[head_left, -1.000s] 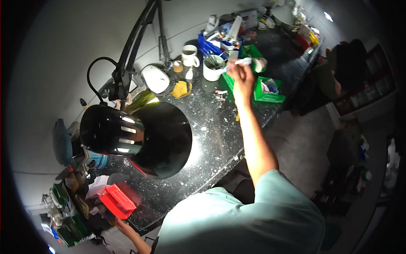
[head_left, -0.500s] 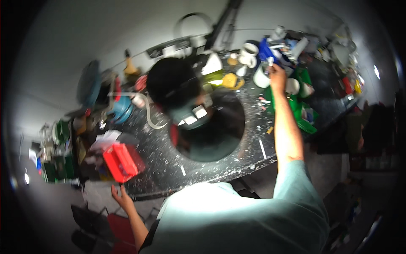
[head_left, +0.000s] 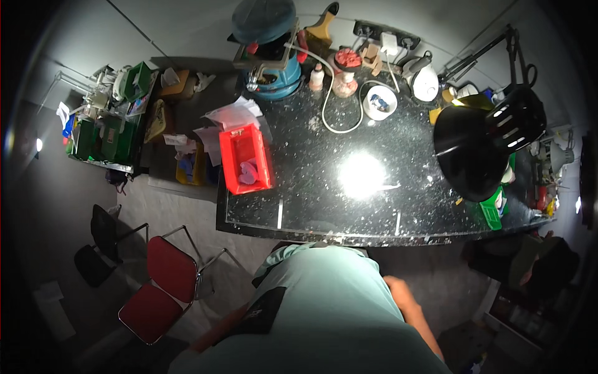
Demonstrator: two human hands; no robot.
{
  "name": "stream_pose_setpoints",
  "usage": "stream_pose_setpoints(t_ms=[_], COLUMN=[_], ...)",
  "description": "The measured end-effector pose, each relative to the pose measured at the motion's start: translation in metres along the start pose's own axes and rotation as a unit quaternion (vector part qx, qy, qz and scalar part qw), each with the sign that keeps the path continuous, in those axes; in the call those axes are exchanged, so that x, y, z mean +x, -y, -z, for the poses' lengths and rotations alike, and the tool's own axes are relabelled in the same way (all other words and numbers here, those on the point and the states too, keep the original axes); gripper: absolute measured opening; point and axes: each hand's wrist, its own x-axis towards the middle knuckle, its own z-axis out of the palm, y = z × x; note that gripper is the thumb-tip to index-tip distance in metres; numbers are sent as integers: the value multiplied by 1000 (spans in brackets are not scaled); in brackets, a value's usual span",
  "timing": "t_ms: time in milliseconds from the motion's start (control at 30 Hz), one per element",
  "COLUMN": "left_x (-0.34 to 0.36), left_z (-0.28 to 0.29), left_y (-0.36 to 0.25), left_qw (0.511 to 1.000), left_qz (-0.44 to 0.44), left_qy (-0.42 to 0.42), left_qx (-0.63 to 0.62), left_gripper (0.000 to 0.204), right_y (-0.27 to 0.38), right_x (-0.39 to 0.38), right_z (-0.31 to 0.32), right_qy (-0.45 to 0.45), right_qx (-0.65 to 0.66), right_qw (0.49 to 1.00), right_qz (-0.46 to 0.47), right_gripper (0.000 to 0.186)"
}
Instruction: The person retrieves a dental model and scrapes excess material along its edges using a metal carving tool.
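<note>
has turned leftward and brought the right hand (head_left: pixel 402 293) back from the white tool-filled cup to the waist, near the front edge of the black workbench (head_left: pixel 305 153); has drawn the left hand behind the pale green shirt (head_left: pixel 324 293), showing only the left forearm (head_left: pixel 218 329). cannot tell whether wide, narrow or holding anything, with fingers hidden on both sides. see the red bin (head_left: pixel 249 142) near the bench's left end, with pinkish-purple pieces (head_left: pixel 248 173) inside and pale sheets (head_left: pixel 232 115) just behind.
</note>
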Motion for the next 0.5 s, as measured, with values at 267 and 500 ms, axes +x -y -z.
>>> stream_pose_setpoints(t_ms=[267,500], left_x=[14,150], left_z=[63,220], left_y=[21,-215], left_qw=[980,847], left_qz=[48,-261], left_qy=[149,-338], left_qx=[120,317], left_gripper=[26,35], right_y=[67,-56], right_x=[-39,-8], right_z=[-48,-118], right_qy=[110,252], right_qx=[-74,-240], right_qw=[986,919], right_qz=[-100,-188], right_gripper=[45,46])
